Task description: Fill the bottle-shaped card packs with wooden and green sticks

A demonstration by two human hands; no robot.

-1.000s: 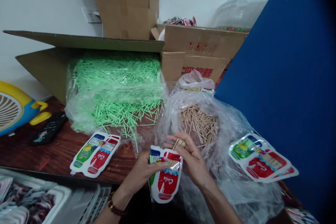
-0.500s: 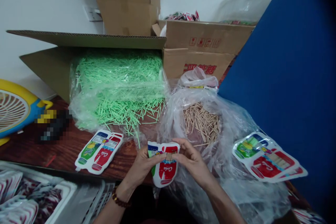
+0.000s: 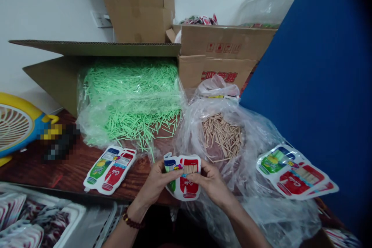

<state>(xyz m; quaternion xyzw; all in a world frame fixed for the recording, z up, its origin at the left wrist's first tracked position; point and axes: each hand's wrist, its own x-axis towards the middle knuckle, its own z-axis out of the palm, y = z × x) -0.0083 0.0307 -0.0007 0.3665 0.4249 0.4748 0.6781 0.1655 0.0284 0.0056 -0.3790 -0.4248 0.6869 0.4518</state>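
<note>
We grip the Cola packet [image 3: 190, 190] over the near edge of the worktop [image 3: 29, 170], the fingers of our left hand [image 3: 156, 181] clamped on its left side and those of our right hand [image 3: 214, 186] on its right. Brown sticks [image 3: 222, 135] lie just beyond, in a clear bag [image 3: 188, 128]; spare packets [image 3: 114, 174] rest leftward, near that same edge.
</note>
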